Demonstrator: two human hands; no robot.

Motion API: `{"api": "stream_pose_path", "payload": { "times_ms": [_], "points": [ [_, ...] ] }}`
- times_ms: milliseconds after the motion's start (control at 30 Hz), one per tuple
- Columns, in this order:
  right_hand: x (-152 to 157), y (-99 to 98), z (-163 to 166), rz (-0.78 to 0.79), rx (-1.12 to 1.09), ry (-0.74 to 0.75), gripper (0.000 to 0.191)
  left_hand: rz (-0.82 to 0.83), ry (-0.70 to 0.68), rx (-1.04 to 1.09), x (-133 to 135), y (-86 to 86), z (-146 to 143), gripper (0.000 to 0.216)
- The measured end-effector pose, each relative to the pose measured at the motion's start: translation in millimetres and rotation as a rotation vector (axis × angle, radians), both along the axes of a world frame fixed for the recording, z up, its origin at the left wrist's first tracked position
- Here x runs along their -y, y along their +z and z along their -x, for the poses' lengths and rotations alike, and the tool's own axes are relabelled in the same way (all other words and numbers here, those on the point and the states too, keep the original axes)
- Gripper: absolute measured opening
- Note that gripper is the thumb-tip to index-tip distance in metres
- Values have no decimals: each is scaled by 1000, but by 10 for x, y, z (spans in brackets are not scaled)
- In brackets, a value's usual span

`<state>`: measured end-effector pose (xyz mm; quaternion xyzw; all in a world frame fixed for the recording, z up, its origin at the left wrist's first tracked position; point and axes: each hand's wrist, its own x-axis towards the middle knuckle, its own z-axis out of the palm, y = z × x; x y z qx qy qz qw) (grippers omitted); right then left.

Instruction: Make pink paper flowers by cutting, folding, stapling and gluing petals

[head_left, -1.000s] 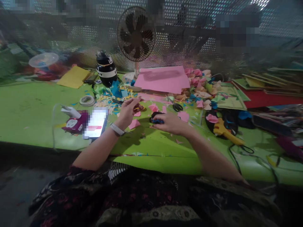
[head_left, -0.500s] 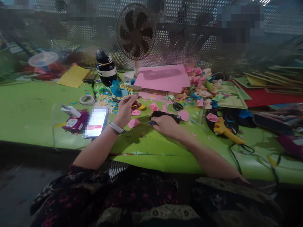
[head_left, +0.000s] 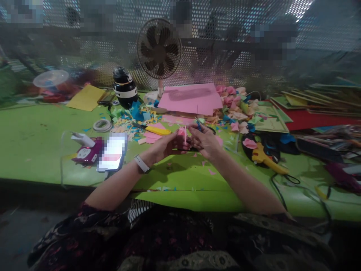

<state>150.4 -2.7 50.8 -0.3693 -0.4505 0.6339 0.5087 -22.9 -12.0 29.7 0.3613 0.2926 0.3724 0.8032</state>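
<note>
Just above the table, my left hand (head_left: 167, 147) is closed on a small folded piece of pink paper (head_left: 182, 132). My right hand (head_left: 207, 142) meets it from the other side, fingertips at the paper's edge. A thin tool with a blue part (head_left: 199, 125) sticks up from between my right fingers; its kind is not clear. Behind my left hand lie a yellow cutter (head_left: 158, 130) and flat pink paper pieces (head_left: 152, 137). A dark object under my hands is mostly hidden.
Paper scraps (head_left: 124, 122), a pink sheet (head_left: 191, 98) and a heap of folded paper (head_left: 232, 99) lie at the back by a fan (head_left: 159, 51). A phone (head_left: 112, 152) and tape roll (head_left: 102, 125) are left; a yellow glue gun (head_left: 267, 160) with cord is right.
My hands have come together, the right lifting away from the black object on the table. A pink paper piece is now held up between them. The view has tilted slightly.
</note>
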Motion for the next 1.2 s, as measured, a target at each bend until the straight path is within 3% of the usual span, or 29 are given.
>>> {"api": "stream_pose_path", "payload": {
  "times_ms": [100,267,500,633,800,1200],
  "points": [
    [-1,1,10,3,-49,-38,43,48,-13,52,38,20,-22,29],
    [-15,-3,12,-2,-64,-91,42,-10,9,54,92,64,4,6],
    [-43,-8,-33,-87,19,-159,41,-100,119,-4,66,66,39,10],
    [-24,0,-68,-235,260,-252,37,-164,221,-68,7,50,56,10],
    [52,-5,-3,-368,546,-148,38,-254,186,-187,13,25,52,8],
    [78,-69,113,-139,210,-167,47,-270,154,-183,33,1,33,17]
  ]
}}
